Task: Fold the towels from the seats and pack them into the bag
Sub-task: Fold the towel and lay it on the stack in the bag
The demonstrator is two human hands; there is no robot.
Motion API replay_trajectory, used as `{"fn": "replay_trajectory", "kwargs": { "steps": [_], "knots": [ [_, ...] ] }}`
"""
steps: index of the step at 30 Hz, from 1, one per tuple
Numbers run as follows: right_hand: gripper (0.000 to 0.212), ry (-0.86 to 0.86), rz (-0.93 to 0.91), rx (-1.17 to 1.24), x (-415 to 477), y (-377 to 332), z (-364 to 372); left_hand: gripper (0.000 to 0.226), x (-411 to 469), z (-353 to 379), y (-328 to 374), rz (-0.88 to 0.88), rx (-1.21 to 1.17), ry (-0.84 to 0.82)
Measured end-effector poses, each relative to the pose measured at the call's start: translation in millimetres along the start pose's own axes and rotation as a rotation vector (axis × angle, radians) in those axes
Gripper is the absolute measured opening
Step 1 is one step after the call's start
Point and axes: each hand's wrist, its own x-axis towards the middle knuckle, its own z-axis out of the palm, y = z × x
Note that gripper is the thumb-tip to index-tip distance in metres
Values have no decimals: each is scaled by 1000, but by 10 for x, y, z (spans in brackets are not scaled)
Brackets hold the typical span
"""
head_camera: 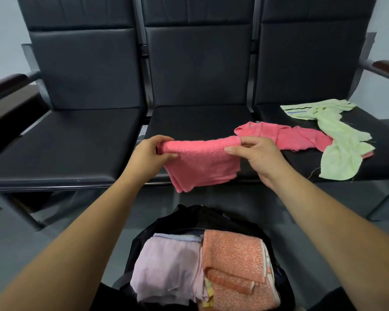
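Head view — hands point(149, 154) point(259, 157) pinch fuzzy pink terry towel point(202, 167) — folded rectangle.

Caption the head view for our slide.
Left hand and right hand hold a folded pink towel; a green towel lies on the right seat.

The seats point(65, 140) are smooth black upholstery with a dull sheen; the armrest point(7, 85) looks like glossy dark wood. The pink towel point(202, 163) is fuzzy terry cloth, the bag point(189, 214) matt fabric.
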Motion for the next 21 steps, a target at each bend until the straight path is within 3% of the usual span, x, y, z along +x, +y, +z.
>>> {"fn": "replay_trajectory", "kwargs": {
  "steps": [4,7,10,13,14,17,21],
  "knots": [
    [12,-29,-65,46,-125,-54,109,30,-55,-26,7,53,50,125],
    [7,61,-116,30,-224,-56,212,13,-140,-70,-11,72,-61,148],
    [14,194,-190,-41,-346,0,353,9,-251,-82,-103,27,-381,41],
    [9,169,-191,-61,-484,137,525,19,-384,20,-320,-88,-499,-46],
    [7,132,-147,-39,-524,208,577,23,-428,64,-382,-132,-470,-30],
    [30,-20,40,26,-628,500,728,28,-562,107,-560,-176,-194,22],
    [47,-107,247,-31,-791,956,962,30,-746,78,-855,-202,157,-102]
  ]
}}
